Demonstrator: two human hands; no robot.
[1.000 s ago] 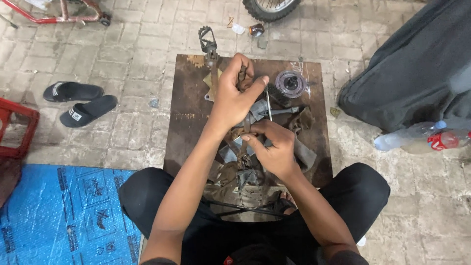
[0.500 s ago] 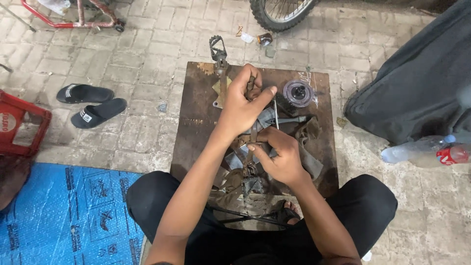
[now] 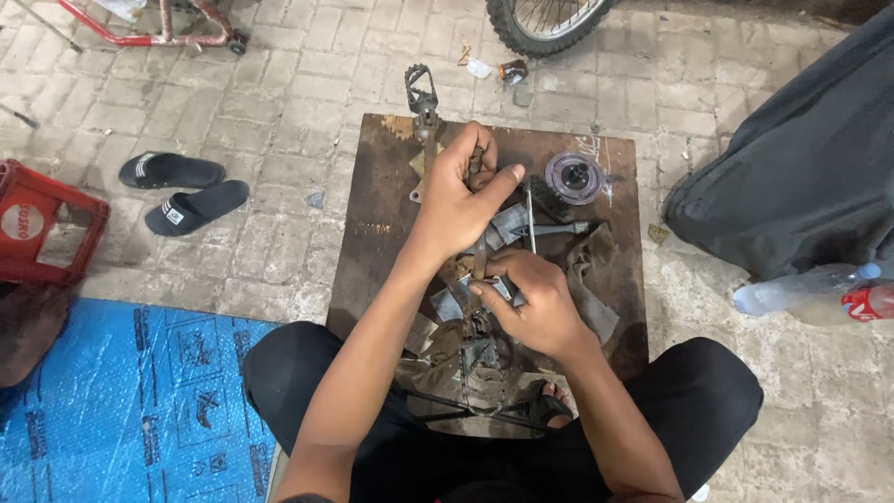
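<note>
Brick-paved ground [image 3: 279,102] outside, with a rusty brown board [image 3: 372,233] lying on it, black slippers [image 3: 182,191] and red crate [image 3: 42,224] well apart. On the board, left hand [image 3: 461,200] closed around a thin metal rod [image 3: 477,247]; right hand [image 3: 535,303] gripping its lower end among grey scraps. Round spool [image 3: 575,177] nearby.

Thin dark metal rod [image 3: 479,244], upright on the rusty board: upper end clasped in the left hand [image 3: 461,200], lower part pinched by the right hand [image 3: 531,303] just below.
</note>
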